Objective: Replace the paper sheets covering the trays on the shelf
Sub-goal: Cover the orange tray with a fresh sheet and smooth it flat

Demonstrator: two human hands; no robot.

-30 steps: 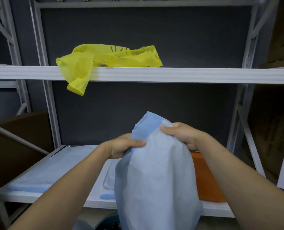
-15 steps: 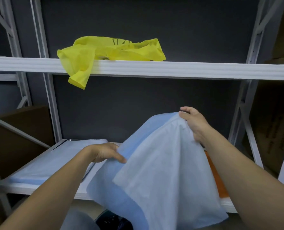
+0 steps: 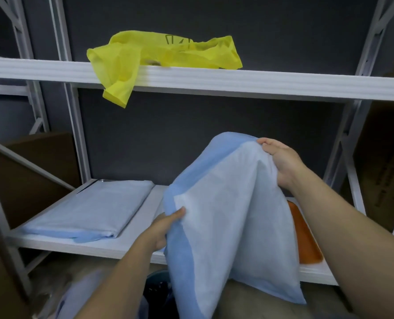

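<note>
A large blue paper sheet (image 3: 228, 217), pale on one side, hangs spread in front of the lower shelf (image 3: 131, 247). My right hand (image 3: 281, 162) pinches its top corner, raised high. My left hand (image 3: 166, 226) grips the sheet's left edge, lower down. On the left of the shelf lies a tray covered by a blue sheet (image 3: 87, 210). An orange tray (image 3: 306, 236) shows at the right, mostly hidden behind the hanging sheet.
A crumpled yellow bag (image 3: 159, 56) drapes over the upper shelf's edge (image 3: 260, 81). White shelf uprights (image 3: 74, 111) stand at both sides. Brown cardboard boxes (image 3: 384, 171) flank the rack. A dark bin (image 3: 159, 288) sits below the shelf.
My hands have pulled apart: the right rose and went right, the left dropped. The bunched sheet has opened out wide between them.
</note>
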